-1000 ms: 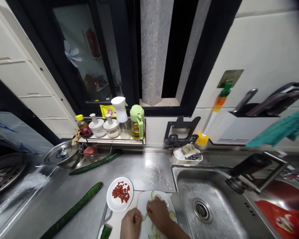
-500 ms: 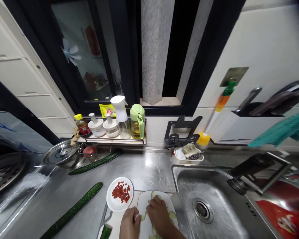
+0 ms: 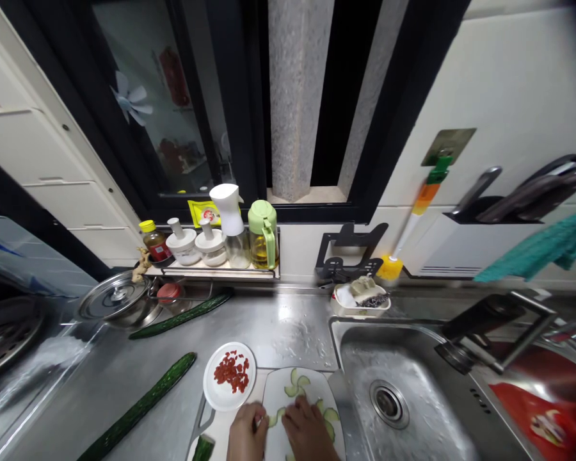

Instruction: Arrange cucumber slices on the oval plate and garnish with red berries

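Note:
At the bottom edge both my hands work over a white plate that holds several pale green cucumber slices. My left hand has its fingers pinched on a slice at the plate's left rim. Just right of it my right hand rests on the plate with its fingers curled down onto the slices. A small white dish of red berries sits to the left of the plate. A cut cucumber stub lies beside my left hand on the cutting board.
Two whole cucumbers lie on the steel counter at the left. A steel sink with a faucet is at the right. A condiment rack, a lidded pot and a soap tray stand at the back.
Both hands have slid toward the bottom edge of the view, which uncovers more slices at the far end of the plate. The rest of the counter is unchanged.

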Action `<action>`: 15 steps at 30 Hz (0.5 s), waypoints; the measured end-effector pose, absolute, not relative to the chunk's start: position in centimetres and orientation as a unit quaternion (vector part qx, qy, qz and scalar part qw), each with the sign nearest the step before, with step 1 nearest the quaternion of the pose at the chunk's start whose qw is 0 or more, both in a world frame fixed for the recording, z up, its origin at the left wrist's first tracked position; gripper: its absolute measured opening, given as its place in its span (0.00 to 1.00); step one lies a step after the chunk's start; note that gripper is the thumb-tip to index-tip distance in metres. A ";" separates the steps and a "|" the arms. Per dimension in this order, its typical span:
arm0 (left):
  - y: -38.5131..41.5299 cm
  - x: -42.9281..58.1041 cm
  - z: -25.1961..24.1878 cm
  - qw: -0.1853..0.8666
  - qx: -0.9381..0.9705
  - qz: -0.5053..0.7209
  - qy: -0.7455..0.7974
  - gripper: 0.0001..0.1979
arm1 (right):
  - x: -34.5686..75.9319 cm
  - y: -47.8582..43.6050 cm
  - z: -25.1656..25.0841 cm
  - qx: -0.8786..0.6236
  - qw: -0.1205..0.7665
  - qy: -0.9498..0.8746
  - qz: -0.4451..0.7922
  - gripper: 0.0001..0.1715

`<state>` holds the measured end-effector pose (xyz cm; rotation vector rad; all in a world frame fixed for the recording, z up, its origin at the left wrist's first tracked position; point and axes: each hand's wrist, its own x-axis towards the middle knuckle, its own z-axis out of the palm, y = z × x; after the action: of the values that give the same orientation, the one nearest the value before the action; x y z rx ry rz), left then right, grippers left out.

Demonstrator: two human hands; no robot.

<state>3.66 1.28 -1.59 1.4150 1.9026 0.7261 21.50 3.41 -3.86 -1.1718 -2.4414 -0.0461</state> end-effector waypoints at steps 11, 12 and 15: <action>1.1 3.7 -1.2 0.309 0.521 0.314 0.731 0.10 | 21.3 3.6 -4.8 -0.432 0.269 -0.860 -0.014 0.18; 0.9 3.6 -1.0 0.302 0.512 0.324 0.736 0.12 | 21.3 3.5 -5.1 -0.437 0.281 -0.854 -0.010 0.18; -0.1 2.6 -0.7 0.280 0.467 0.329 0.772 0.16 | 22.0 2.9 -5.4 -0.457 0.291 -0.840 0.012 0.14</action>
<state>2.64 -0.07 -0.72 1.2518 2.0688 0.8819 22.00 2.90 -5.39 -1.2190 -2.2411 0.0321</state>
